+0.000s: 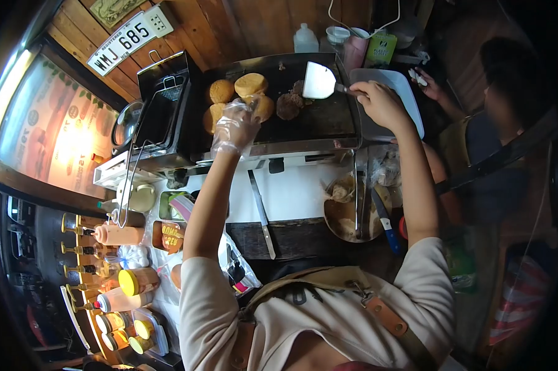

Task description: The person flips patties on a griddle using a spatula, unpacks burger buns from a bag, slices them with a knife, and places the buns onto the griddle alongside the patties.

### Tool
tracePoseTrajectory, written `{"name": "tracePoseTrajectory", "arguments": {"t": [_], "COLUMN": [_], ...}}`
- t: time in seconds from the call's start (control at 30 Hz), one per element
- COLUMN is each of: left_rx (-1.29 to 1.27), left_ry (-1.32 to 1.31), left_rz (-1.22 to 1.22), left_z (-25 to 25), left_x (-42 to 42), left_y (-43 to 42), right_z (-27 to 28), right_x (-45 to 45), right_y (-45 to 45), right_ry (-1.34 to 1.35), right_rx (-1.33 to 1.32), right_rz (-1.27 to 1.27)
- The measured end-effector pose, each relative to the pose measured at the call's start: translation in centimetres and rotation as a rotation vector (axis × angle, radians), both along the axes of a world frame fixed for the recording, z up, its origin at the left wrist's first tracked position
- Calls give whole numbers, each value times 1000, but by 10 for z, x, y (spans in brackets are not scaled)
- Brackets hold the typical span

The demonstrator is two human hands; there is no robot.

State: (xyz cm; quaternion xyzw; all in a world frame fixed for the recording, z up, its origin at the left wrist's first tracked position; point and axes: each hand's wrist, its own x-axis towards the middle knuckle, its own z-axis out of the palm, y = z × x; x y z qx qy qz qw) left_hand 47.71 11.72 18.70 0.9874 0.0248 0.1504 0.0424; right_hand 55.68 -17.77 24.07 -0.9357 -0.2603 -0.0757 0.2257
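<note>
My left hand (237,125), in a clear plastic glove, is over the near side of the griddle. Its fingers are closed at the edge of a toasted burger bun (265,109), and the glove blurs the fingertips. More bun halves lie around it: one bun (221,91) at the back left, a bun (251,83) behind and a bun (212,117) partly hidden by the glove. My bare right hand (378,102) grips the handle of a spatula (320,81), its wide blade above the griddle. Dark burger patties (289,106) sit between the blade and the buns.
The black griddle (319,123) adjoins a fryer with a basket (167,102) at left. A plastic tub (387,77) stands right. Below lie a long knife (262,213), a blue-handled knife (386,221) and a round board (347,229). Sauce bottles (118,235) line the left; another person's hand (429,83) is at right.
</note>
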Motion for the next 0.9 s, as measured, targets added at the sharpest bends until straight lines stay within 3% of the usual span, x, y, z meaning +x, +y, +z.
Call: {"name": "tracePoseTrajectory", "arguments": {"t": [0.13,0.4,0.53,0.73,0.8,0.9], "left_rx": [-44,-129,-237,-391,-391,-460], "left_ry": [-207,-188,-262,-276,-268,-273], "left_rz": [-92,7,16,132,174,202], "left_z": [4,7,3,0,-5,-9], "left_x": [-27,-89,-128,-185,-204,-228], "left_y": [8,19,25,31,36,34], "right_z": [1,-10,-19,-36,-33,-32], "right_x": [-14,20,19,50,42,5], "right_y": [-5,4,22,23,22,30], "right_ry": [-6,-165,-164,-75,-102,69], "right_rx": [-83,-101,-17,-54,-15,99], "right_rz": [71,-35,30,19,34,154]}}
